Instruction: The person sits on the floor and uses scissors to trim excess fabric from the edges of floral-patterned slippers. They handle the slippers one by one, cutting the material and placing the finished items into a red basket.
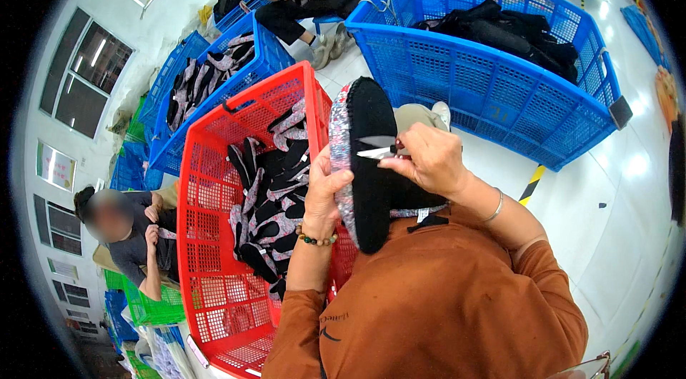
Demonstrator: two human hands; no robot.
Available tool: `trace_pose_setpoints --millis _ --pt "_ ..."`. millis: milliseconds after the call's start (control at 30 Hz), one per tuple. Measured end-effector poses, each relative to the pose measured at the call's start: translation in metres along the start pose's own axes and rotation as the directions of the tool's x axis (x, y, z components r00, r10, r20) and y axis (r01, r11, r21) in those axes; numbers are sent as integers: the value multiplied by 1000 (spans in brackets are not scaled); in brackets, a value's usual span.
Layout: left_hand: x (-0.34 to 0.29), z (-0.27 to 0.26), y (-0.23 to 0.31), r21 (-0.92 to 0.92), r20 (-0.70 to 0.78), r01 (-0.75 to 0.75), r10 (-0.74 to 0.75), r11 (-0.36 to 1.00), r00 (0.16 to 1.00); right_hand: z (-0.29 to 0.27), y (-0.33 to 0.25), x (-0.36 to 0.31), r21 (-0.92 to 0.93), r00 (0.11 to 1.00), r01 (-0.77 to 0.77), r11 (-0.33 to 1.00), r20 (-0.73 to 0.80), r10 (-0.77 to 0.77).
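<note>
My left hand (325, 189) grips a slipper (371, 200) by its edge, thumb pressed on the near side. The slipper stands upright with its black sole facing right; its upper is floral, pink and grey. My right hand (432, 159) is closed on a small pair of scissors (371, 154). Their silver blades are spread and point left, over the middle of the sole; I cannot tell whether they touch it. On my lap behind the sole is black fabric with a floral edge and a small white label (423, 214), partly hidden.
A red crate (204, 236) of floral and black slippers (268, 225) stands at my left. Ahead right is a big blue crate (471, 86) with black pieces (507, 32). Another blue crate (268, 57) holds more slippers. Two people sit working, one ahead, one at the left.
</note>
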State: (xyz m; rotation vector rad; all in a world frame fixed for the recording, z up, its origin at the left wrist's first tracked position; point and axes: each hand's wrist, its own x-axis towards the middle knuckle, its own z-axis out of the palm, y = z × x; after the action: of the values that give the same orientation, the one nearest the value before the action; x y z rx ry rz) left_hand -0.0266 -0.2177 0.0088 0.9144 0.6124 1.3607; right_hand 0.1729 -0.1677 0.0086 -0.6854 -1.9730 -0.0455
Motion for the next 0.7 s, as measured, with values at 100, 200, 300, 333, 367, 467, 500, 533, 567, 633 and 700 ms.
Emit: trace_pose_setpoints --millis 100,200,300,333,367,467,500,533,567,633,700 --pt "-7 -8 4 -357 27 121 -119 926 993 1 26 5 28 978 -202 979 -42 203" --pt "-18 -33 -5 -605 44 146 -150 783 988 3 36 2 264 934 -335 904 -34 356" --pt "-18 -36 -11 -594 11 97 -113 798 994 10 23 1 538 913 -380 753 90 397" --pt "-15 -33 -13 -537 -17 69 -93 841 995 9 17 4 632 915 -366 683 110 389" --pt "-11 -27 -12 -476 -45 41 -71 879 996 2 8 9 622 912 -396 675 180 369" --pt "-10 -28 -18 -455 -32 53 -76 889 997 0 -10 19 668 940 -326 669 151 307" --pt "-9 -34 -21 -474 -11 73 -88 877 996 -1 -9 20 636 938 -311 706 84 337" --pt "-10 -40 -25 -488 68 60 -31 871 997 -1 -6 22 601 932 -299 741 16 363" --pt "-11 -46 -32 -503 145 49 29 863 989 -1 1 22 622 903 -335 708 -4 431" --pt "-10 -51 -36 -526 239 47 94 849 966 0 18 21 686 846 -408 602 36 532" --pt "-9 -54 -37 -541 271 69 96 838 958 6 21 19 762 845 -388 519 69 530"
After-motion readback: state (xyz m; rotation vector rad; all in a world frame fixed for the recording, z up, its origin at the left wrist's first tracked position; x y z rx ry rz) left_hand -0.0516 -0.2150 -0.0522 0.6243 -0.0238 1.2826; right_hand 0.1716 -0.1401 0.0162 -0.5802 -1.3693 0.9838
